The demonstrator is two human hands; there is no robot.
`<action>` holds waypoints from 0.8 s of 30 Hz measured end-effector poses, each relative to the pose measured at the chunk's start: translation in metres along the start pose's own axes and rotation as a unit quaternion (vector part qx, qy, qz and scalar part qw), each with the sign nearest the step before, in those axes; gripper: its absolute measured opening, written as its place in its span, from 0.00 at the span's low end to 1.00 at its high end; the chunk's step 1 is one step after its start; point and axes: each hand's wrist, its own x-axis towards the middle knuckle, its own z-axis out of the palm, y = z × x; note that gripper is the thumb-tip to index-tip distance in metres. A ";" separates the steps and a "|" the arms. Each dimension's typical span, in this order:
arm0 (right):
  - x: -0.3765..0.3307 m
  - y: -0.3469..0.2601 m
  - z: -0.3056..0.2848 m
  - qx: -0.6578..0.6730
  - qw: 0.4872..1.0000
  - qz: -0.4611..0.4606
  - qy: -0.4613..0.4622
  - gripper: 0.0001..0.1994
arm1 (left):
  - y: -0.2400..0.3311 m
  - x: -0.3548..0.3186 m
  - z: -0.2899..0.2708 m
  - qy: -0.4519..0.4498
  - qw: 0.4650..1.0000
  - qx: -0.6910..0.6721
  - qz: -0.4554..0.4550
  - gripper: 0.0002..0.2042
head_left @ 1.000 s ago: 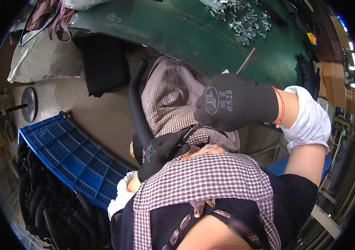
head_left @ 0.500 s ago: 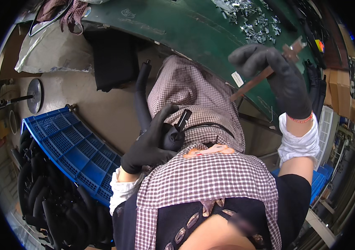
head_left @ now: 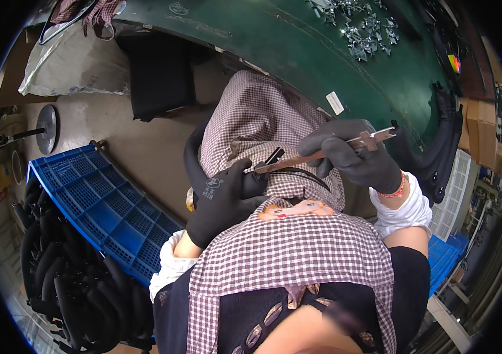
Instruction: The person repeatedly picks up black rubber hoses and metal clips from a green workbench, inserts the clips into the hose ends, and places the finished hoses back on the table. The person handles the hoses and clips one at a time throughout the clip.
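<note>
At frame centre the left hand (head_left: 221, 200) grips a black rubber hose (head_left: 195, 159) on the lap, while the right hand (head_left: 351, 156) closes around a long tool (head_left: 322, 154) at its end, fitting apparently unfinished.

The light is bright and even in the middle. It seems to come from above. Bright glare shows at the far right edge. The green desk (head_left: 298, 53) has a soft shine. The space under the desk is dark with shadow. The black hoses (head_left: 68, 289) at the lower left are dim. The picture is round, with black corners. Straight lines bend near the rim. The very bottom, close to the camera, looks blurry. The middle is sharp.
</note>
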 end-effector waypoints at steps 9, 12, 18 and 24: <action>-0.007 0.024 -0.005 -0.090 0.989 -0.105 -0.049 0.13 | 0.004 -0.004 0.000 0.017 0.999 0.046 0.007 0.26; -0.009 0.020 -0.005 0.061 0.994 0.048 -0.080 0.09 | -0.002 -0.005 0.004 0.040 0.998 0.047 0.023 0.25; 0.001 0.030 0.006 0.115 0.987 0.064 -0.091 0.14 | -0.009 -0.006 0.012 0.085 0.993 0.008 0.076 0.24; -0.008 0.081 0.046 0.329 0.937 0.120 -0.014 0.22 | -0.014 -0.015 0.017 0.138 0.988 -0.053 0.041 0.25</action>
